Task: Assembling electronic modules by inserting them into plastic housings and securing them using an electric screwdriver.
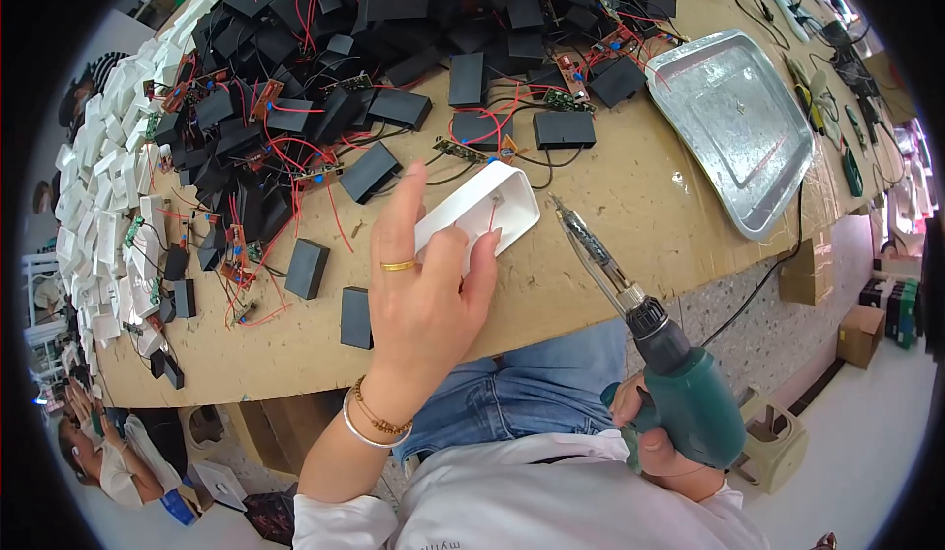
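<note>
My left hand is closed around a small white plastic case, tilted with its open side toward me. Inside the case a short red wire runs close to my thumb and index fingertip; whether they pinch it I cannot tell. Gripped in my right hand is a green soldering gun. Its metal tip, with a thin tube alongside, points up and left, a short way right of the case and apart from it.
Black boxes with circuit boards and red wires form a large pile across the table. White cases are heaped at the left. A metal tray lies at the right, near pliers. The gun's black cord hangs past the table edge.
</note>
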The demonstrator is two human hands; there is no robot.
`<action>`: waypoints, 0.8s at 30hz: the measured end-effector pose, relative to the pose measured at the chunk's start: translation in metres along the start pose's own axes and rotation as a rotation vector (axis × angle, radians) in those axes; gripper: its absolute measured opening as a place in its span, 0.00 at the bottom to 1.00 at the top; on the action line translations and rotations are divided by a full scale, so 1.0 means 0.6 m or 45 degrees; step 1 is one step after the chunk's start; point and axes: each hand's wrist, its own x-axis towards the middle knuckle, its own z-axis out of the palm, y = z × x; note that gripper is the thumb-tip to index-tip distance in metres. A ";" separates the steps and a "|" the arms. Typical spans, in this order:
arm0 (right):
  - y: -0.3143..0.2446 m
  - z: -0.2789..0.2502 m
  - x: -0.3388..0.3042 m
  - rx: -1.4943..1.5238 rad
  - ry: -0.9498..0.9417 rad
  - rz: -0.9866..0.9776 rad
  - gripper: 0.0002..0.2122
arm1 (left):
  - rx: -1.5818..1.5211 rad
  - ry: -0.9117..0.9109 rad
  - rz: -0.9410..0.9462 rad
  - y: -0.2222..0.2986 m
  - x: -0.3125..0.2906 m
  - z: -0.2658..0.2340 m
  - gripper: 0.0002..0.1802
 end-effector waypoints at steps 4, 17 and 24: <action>0.011 -0.006 -0.003 -0.080 -0.014 -0.045 0.12 | 0.063 0.033 0.042 0.006 0.005 -0.007 0.11; 0.035 -0.004 -0.007 0.008 0.022 -0.183 0.15 | 0.269 -0.067 -0.035 0.020 0.012 -0.002 0.13; 0.046 -0.009 -0.013 0.099 0.026 -0.112 0.18 | 0.193 -0.053 -0.103 0.023 0.012 0.009 0.08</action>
